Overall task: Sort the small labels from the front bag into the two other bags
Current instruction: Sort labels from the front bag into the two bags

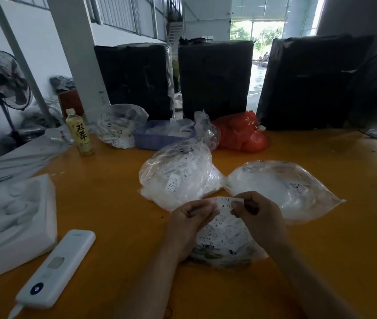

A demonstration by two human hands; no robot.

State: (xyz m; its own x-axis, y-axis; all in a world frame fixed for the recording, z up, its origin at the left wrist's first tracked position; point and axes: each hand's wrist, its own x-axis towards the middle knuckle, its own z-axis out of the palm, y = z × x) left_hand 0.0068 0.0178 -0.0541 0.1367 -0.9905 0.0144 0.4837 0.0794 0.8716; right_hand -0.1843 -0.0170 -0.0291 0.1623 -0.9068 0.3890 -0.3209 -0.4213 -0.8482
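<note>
Just above the front bag, the left hand and right hand pinch one small label marked XL between them; their fingers cover its ends; the wrists hide the bag's sides on the table; the two other bags lie behind, their contents blurred.

Tea bottle, red bag, blue tray, white power bank on orange table.

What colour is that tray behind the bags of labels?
The tray is a pale blue-purple plastic, seen best in the head view.
</note>
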